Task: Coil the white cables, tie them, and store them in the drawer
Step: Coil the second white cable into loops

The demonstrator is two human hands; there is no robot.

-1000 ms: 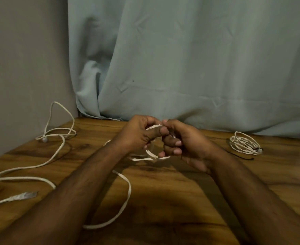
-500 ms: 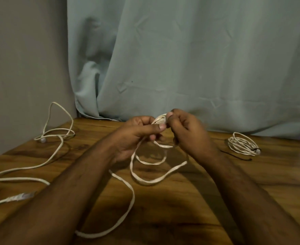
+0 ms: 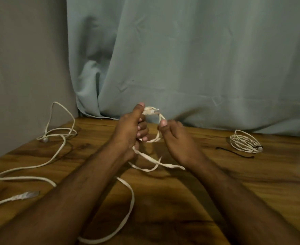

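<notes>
Your left hand (image 3: 129,133) grips the flat white cable (image 3: 146,156) near its plug (image 3: 151,111) — your right hand (image 3: 175,138) pinches the loop just beside it. The slack trails down below both hands onto the worktop (image 3: 234,183).

Since 1 s ago the hands have drawn apart. Then they met fingertip to fingertip over a small loop of the flat white cable (image 3: 146,157); now the left hand (image 3: 129,131) has risen toward 12 o'clock, its thumb up, gripping the cable with the plug (image 3: 152,111) sticking out toward 3 o'clock. The right hand (image 3: 176,138) has shifted toward 3 o'clock, its thumb on the loop. More cable now trails slack over the tabletop (image 3: 234,183) below them.
</notes>
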